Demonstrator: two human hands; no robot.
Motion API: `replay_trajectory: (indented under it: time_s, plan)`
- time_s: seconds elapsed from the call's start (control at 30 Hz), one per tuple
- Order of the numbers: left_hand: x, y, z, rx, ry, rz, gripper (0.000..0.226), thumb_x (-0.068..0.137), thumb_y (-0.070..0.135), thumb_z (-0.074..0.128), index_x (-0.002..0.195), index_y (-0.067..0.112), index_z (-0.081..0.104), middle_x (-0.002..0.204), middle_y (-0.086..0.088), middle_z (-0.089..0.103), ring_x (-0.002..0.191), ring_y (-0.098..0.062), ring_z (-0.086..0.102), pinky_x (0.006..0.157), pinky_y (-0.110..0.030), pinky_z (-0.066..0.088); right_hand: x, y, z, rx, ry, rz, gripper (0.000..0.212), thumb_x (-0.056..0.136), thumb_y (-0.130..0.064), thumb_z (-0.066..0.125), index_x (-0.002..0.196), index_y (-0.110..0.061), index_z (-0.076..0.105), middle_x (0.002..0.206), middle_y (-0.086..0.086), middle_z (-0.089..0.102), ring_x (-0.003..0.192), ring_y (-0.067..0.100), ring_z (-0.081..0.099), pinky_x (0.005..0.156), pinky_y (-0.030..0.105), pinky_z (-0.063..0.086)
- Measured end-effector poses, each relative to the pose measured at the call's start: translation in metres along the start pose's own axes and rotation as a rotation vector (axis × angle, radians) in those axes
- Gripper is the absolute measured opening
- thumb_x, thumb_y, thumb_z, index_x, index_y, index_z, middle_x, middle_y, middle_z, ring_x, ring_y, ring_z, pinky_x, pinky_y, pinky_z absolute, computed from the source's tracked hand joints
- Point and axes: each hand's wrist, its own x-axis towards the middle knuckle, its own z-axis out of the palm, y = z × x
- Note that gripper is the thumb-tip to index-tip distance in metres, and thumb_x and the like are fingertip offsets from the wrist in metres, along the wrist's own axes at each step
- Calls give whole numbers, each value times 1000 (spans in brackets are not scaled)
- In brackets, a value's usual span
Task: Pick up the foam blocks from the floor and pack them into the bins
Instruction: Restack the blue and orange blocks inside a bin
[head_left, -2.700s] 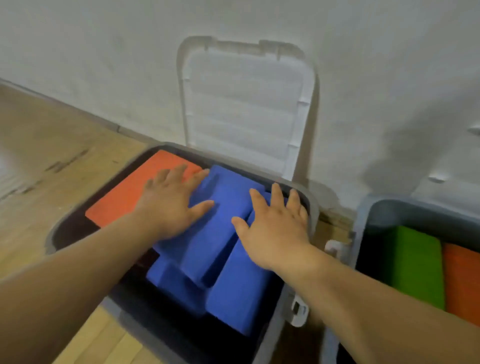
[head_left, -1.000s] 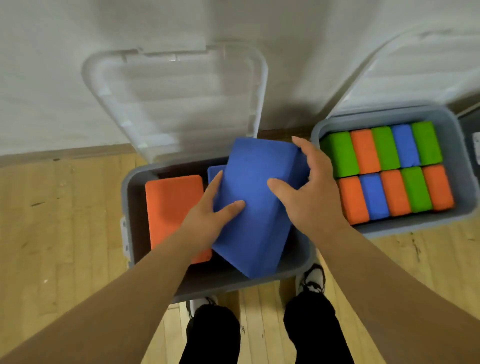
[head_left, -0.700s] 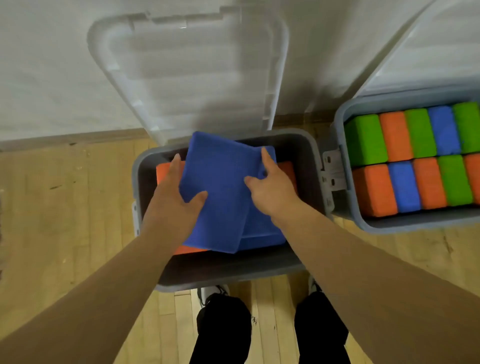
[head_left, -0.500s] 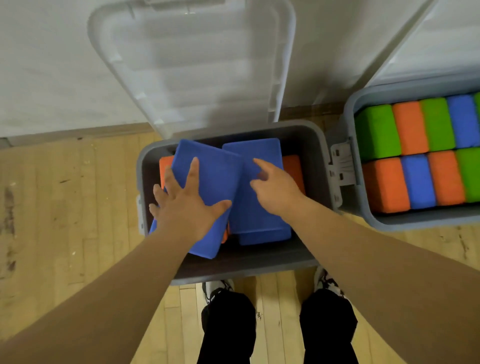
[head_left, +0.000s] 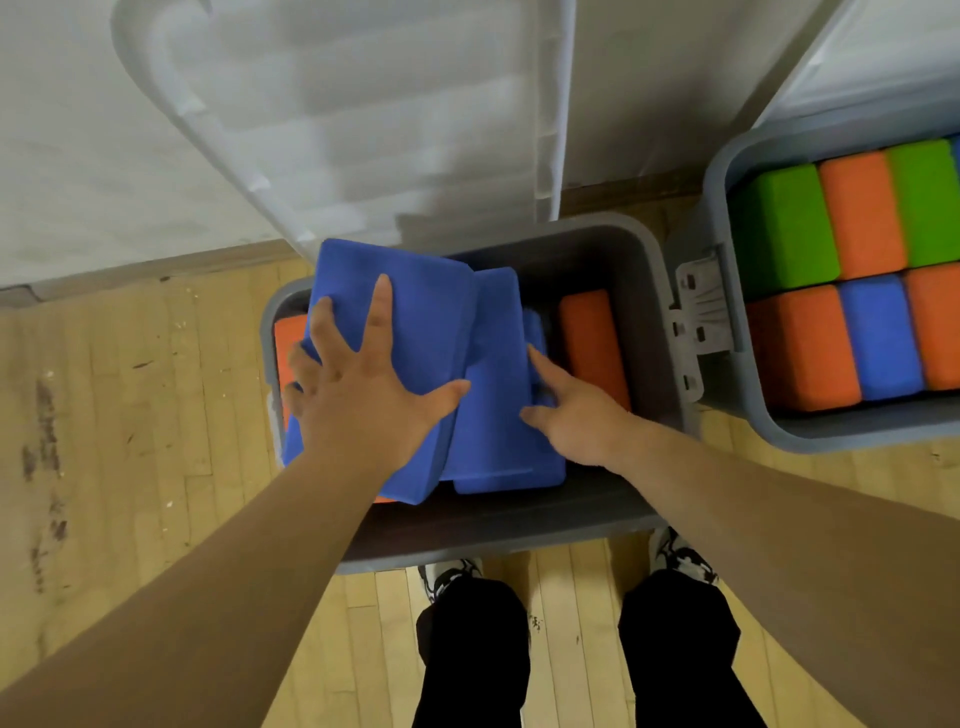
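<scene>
I look down into an open grey bin (head_left: 498, 543). My left hand (head_left: 358, 400) grips a blue foam block (head_left: 415, 312) that is tilted over the bin's left half, with fingers spread on top and the thumb at its right edge. A second blue block (head_left: 493, 431) lies flat in the middle. My right hand (head_left: 576, 415) touches that block's right edge with a straight index finger and thumb. An orange block (head_left: 592, 343) lies at the right of the bin. Another orange block (head_left: 288, 338) shows under the tilted one.
The bin's clear lid (head_left: 363, 119) leans on the white wall behind it. A second grey bin (head_left: 727, 171) at the right holds rows of green, orange and blue blocks. A white latch (head_left: 701, 322) sits between the bins. My shoes (head_left: 452, 574) stand on the wooden floor.
My left hand has lifted and tilted the left blue block higher over the bin's left side. My right hand has slid from the top of the second blue block to its right edge.
</scene>
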Motion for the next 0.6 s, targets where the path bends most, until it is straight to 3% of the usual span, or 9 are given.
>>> replay_trajectory:
  time_s: [0.07, 0.13, 0.23, 0.3, 0.4, 0.5, 0.6]
  plan:
    - [7, 3, 5, 9, -23, -10, 120, 65, 94, 53, 153, 54, -19, 165, -3, -15, 147, -50, 13, 113, -66, 27, 4, -2, -5, 6, -38, -6, 81, 100, -29, 60, 158, -55, 9, 135, 4, 61, 108, 22, 65, 86, 33, 57]
    - [11, 11, 17, 17, -44, -22, 119, 67, 95, 50, 151, 54, -23, 164, -1, -20, 145, -52, 11, 113, -68, 26, 13, -2, -19, 41, 57, -17, 67, 99, -26, 59, 157, -44, 31, 129, 1, 63, 94, 15, 66, 75, 29, 55]
    - [15, 30, 30, 43, -69, -24, 116, 70, 95, 47, 147, 55, -29, 162, -1, -27, 146, -53, 2, 115, -71, 17, 32, 8, -53, -125, 327, 8, 47, 99, -28, 55, 145, -27, 47, 139, 8, 50, 111, 26, 58, 96, 45, 51]
    - [21, 34, 31, 52, -78, -25, 114, 71, 95, 45, 147, 56, -30, 162, -1, -28, 146, -53, 2, 115, -70, 17, 49, 17, -69, -256, 352, 4, 51, 99, -27, 54, 149, -22, 42, 151, 13, 39, 130, 35, 47, 110, 53, 42]
    - [23, 29, 33, 58, -48, -12, 113, 69, 96, 42, 148, 55, -28, 163, -2, -25, 145, -51, 4, 115, -69, 18, 80, 19, -79, -339, 317, -86, 60, 102, -24, 52, 158, -19, 30, 161, 14, 30, 146, 35, 34, 122, 48, 29]
    - [24, 27, 38, 90, -26, -18, 112, 68, 97, 38, 148, 54, -28, 163, -4, -24, 145, -50, 4, 116, -66, 19, 111, 13, -86, -362, 296, -138, 64, 103, -18, 50, 161, -22, 24, 162, 13, 30, 147, 32, 32, 124, 47, 26]
    - [27, 26, 40, 102, -17, -19, 112, 67, 97, 35, 148, 53, -29, 163, -4, -24, 145, -50, 5, 116, -65, 20, 130, 9, -89, -366, 234, -66, 62, 105, -16, 45, 161, -27, 20, 152, 15, 42, 131, 34, 50, 115, 49, 39]
